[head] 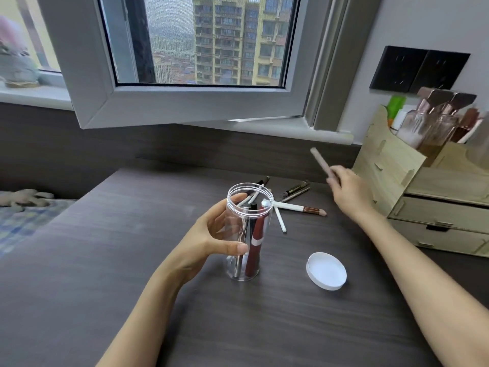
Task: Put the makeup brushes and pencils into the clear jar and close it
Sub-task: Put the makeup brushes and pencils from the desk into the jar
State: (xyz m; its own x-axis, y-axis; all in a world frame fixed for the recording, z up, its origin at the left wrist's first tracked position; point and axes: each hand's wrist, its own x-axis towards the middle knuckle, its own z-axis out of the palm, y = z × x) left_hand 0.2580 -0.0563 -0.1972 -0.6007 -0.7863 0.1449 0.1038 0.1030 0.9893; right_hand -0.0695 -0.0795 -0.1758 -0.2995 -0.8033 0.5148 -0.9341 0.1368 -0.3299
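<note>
The clear jar point(247, 234) is kept upright on the dark desk point(105, 260) by the left hand point(211, 239), thumb and fingers curled around its wall, so that it is steadied for loading. A pale pencil point(321, 164) is pinched in the right hand point(349, 189), right of the jar. Remaining brushes point(299, 208) lie just behind the jar; the white lid point(326, 270) rests right of it, apart.

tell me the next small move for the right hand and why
Probably carry the pale pencil in the right hand over to the clear jar's open mouth and drop it in: the left hand steadies the jar, and the white lid lies off on the table.
</note>
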